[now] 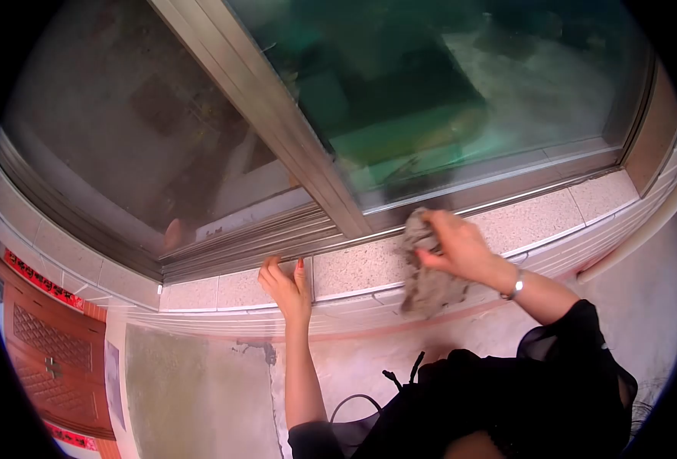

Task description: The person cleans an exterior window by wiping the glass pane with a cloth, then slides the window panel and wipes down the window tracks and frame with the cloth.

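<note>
A crumpled grey-brown cloth hangs from my right hand, whose fingers are closed on its upper part. The cloth lies against the speckled tile sill, just below the window frame. A bracelet circles my right wrist. To the left, my left hand rests on the front of the sill with its fingers apart and nothing in them; the fingertips are near the lower window track.
Greenish glass fills the right part of the window, and a darker pane the left. A reddish-brown door stands at the lower left. A pale pipe runs along the wall at the right.
</note>
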The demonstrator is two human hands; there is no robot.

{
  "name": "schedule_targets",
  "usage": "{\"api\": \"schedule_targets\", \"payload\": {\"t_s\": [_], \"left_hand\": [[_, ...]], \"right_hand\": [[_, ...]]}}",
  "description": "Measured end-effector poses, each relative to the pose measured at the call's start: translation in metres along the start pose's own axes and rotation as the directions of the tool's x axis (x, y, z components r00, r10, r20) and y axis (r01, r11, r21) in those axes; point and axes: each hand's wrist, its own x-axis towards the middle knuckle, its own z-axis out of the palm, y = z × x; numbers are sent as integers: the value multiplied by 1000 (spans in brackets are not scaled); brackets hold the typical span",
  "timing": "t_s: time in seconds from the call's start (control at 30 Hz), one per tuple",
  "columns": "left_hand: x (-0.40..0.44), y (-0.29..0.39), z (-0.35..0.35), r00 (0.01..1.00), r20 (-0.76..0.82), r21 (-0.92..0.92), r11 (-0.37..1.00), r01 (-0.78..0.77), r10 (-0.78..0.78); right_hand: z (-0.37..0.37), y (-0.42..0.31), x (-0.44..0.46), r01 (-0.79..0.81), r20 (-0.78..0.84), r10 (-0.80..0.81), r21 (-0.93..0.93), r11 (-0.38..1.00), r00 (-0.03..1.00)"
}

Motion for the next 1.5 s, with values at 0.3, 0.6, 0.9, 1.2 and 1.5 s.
{"api": "schedule_targets", "payload": {"t_s": [0.3, 0.6, 0.9, 1.2, 1.5], "left_hand": [[3, 15, -2, 996, 81, -58, 997, 43, -39], [1, 12, -1, 998, 3, -208, 977, 55, -55], [0, -94, -51, 1000, 9, -596, 803, -16, 27], [29, -298, -74, 1000, -1, -104, 995, -9, 9], [33, -300, -75, 981, 192, -54, 999, 2, 8]], "right_hand": [[16, -6, 6, 19, 61, 3, -345, 938, 998], [144, -119, 52, 266, 161, -233, -221, 938, 959], [154, -172, 62, 23, -102, -30, -72, 997, 994], [189, -160, 73, -81, -159, -35, -668, 740, 987], [262, -227, 116, 118, -20, -135, -365, 923, 991]]}}
